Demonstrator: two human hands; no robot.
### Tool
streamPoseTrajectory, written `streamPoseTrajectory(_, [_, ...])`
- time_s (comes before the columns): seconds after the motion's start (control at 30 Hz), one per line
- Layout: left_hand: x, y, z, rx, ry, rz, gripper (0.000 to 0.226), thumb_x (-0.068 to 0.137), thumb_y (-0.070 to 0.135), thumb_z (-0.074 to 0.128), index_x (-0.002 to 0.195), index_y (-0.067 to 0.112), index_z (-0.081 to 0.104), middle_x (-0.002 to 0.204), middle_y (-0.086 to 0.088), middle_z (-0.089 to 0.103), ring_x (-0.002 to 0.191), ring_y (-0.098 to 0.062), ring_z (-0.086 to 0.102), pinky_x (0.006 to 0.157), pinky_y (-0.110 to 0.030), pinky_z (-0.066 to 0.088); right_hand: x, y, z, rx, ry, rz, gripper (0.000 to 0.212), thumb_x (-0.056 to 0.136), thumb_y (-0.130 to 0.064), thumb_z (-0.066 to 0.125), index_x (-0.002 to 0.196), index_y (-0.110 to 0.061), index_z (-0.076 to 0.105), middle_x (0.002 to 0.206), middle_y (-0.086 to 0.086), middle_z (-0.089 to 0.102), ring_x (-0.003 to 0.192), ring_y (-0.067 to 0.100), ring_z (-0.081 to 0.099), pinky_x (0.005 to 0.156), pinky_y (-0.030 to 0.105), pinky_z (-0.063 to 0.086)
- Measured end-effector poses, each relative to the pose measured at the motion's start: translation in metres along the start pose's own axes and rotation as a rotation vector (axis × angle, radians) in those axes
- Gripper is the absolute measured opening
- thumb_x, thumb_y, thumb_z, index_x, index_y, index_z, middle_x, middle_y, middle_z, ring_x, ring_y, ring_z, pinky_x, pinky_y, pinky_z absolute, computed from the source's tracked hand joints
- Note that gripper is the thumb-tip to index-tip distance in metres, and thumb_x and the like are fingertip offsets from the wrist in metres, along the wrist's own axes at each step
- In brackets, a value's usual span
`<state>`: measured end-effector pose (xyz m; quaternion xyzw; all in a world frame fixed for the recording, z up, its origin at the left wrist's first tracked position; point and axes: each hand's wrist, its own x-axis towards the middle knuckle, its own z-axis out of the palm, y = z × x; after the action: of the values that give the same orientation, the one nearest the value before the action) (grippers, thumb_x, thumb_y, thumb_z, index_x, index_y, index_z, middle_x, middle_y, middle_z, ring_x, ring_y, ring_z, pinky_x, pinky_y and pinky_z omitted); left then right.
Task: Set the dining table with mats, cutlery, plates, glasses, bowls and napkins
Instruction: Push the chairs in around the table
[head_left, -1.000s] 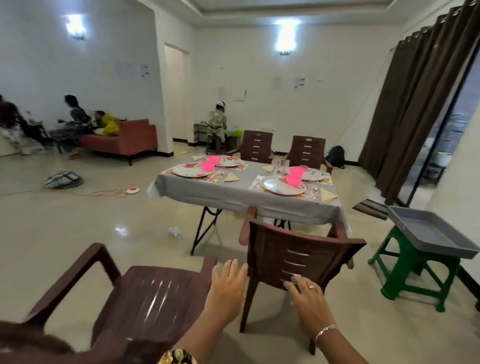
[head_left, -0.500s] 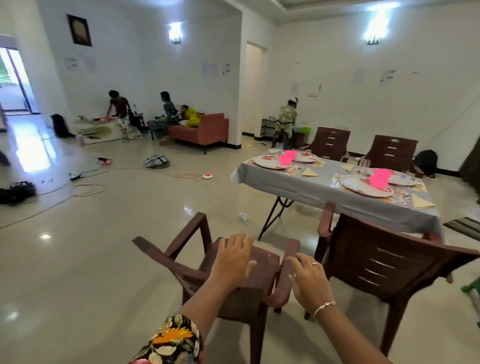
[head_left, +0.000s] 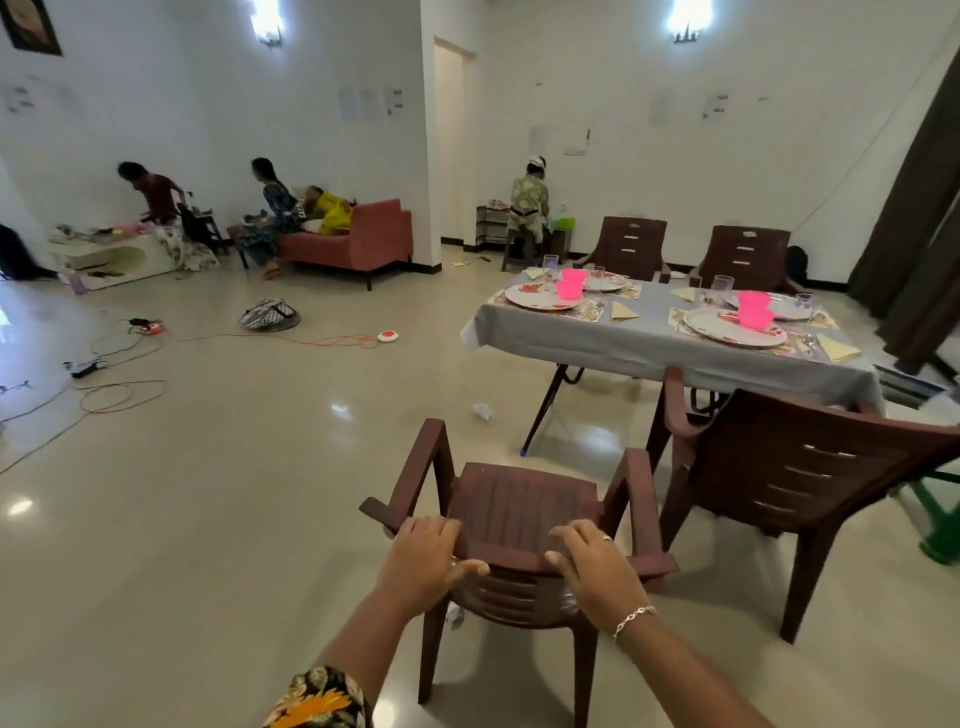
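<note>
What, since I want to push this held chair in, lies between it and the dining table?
Head view: only floor with one small white crumpled scrap between the held chair and the dining table.

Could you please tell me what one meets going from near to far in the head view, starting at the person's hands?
Left hand and right hand, both gripping the near chair → second chair at the table's near side → grey-clothed table → far-side chairs.
</note>
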<state>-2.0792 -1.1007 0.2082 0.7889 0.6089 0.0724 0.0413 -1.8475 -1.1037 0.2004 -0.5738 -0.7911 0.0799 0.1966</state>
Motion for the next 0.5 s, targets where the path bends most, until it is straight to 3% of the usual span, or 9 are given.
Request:
streamPoseTrajectory(0.1, [0.005,-0.017,0.009,0.109,-0.021,0.084,0.068,0.062,0.077,0.047,0.099,0.022,0.061,0.097,0.007,0.061,0.093,-0.013,0.056,0.094,-0.029,0.046,0.002,0.000,0.004,-0.152,-0.165,0.012,0.057,0.088,-0.062,0.030,0.128,-0.024,0.046,0.123,-0.006,0.049,0.112,0.012,0.047,0.095,0.023,0.037])
streamPoseTrajectory(0.17, [0.011,-0.020,0.011,0.186,0.048,0.137,0.044,0.050,0.059,0.076,0.077,0.027,0.062,0.076,0.013,0.061,0.072,-0.009,0.059,0.076,-0.022,0.052,0.007,-0.003,0.002,-0.267,-0.243,0.006,0.045,0.089,-0.053,0.044,0.122,-0.023,0.048,0.120,-0.004,0.051,0.111,0.015,0.048,0.096,0.025,0.036])
streamPoseTrajectory(0.2, [0.014,-0.020,0.010,0.168,-0.010,0.130,0.037,0.058,0.051,0.076,0.081,0.026,0.061,0.080,0.010,0.062,0.077,-0.011,0.060,0.079,-0.023,0.048,0.011,-0.003,0.001,-0.306,-0.275,0.015,0.037,0.089,-0.044,0.049,0.119,-0.021,0.049,0.119,-0.002,0.052,0.111,0.017,0.049,0.096,0.027,0.037])
streamPoseTrajectory(0.3, [0.024,-0.021,0.007,0.159,-0.081,0.115,0.019,0.090,0.024,0.050,0.108,0.016,0.053,0.112,-0.002,0.059,0.106,-0.022,0.053,0.094,-0.030,0.035,0.020,-0.004,-0.001,-0.376,-0.354,0.038,0.025,0.088,-0.028,0.051,0.112,-0.020,0.051,0.115,0.001,0.058,0.107,0.022,0.053,0.093,0.033,0.043])
streamPoseTrajectory(0.5, [0.049,-0.028,0.009,0.348,-0.212,0.138,0.021,0.093,0.011,0.042,0.107,0.010,0.058,0.111,-0.011,0.064,0.105,-0.032,0.059,0.089,-0.036,0.041,0.026,0.003,0.009,-0.480,-0.322,0.055,0.026,0.083,-0.008,0.045,0.105,-0.016,0.057,0.105,0.007,0.064,0.101,0.028,0.059,0.081,0.034,0.047])
